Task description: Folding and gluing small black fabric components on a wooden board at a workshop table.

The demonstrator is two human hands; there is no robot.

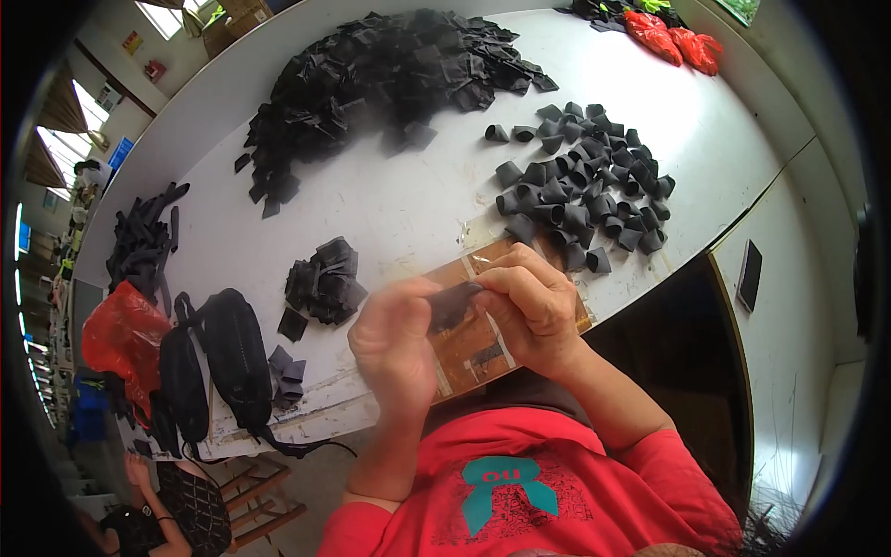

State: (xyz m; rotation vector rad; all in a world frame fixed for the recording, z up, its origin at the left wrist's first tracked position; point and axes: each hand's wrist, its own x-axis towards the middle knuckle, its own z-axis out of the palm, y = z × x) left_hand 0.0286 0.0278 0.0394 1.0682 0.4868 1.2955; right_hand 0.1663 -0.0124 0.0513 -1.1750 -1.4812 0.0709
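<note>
Between my two hands is a small dark fabric piece [452, 306], held above a brown board [464, 357] at the table's front edge. My left hand [394, 339], a little blurred, pinches its left end. The fingers of my right hand [532, 302] are closed on its right end. Just beyond my right hand lies a spread of black pieces curled into short open loops [580, 176]. To the left of my left hand sits a small pile of flat black pieces [325, 281].
A large heap of flat black pieces [380, 74] covers the far table [399, 195]. At the left lie black strips [139, 232], a red plastic bag [125, 339] and black pouches [237, 357]. Red bags [668, 42] lie far right; a phone [749, 276] rests at right. Another person [153, 520] sits lower left.
</note>
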